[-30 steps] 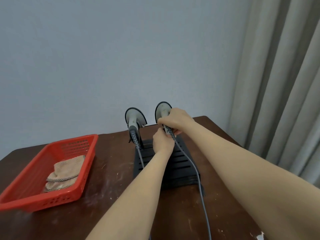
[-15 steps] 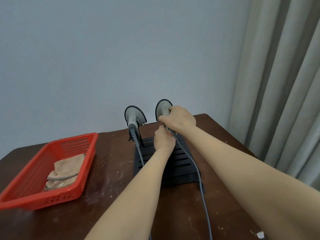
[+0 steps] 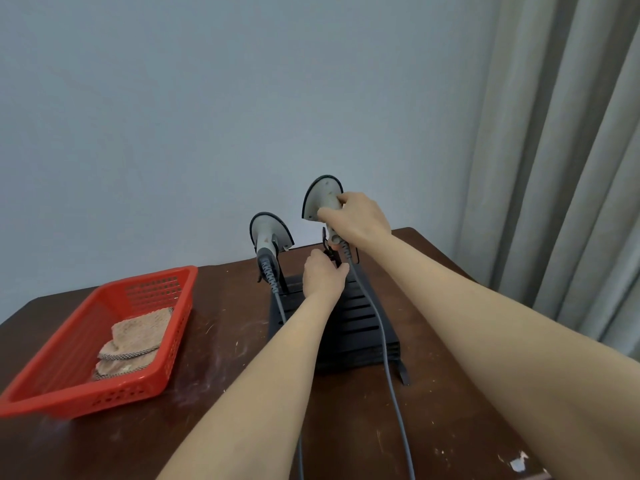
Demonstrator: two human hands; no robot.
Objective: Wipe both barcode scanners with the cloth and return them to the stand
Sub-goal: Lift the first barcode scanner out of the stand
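While left hand holds stand, right hand grips scanner.

My two arms, bare from the lower edge of the frame up to the hands. The left forearm is the slimmer shape in the picture, narrowing evenly to the wrist. The right forearm, closer to the lens, fills the lower right corner as a broad wedge. Bare skin runs unbroken over both wrists. My left grip shows its back and thumb; my right grip shows its knuckles. The skin looks smooth and softly lit, with faint shadow along the undersides.
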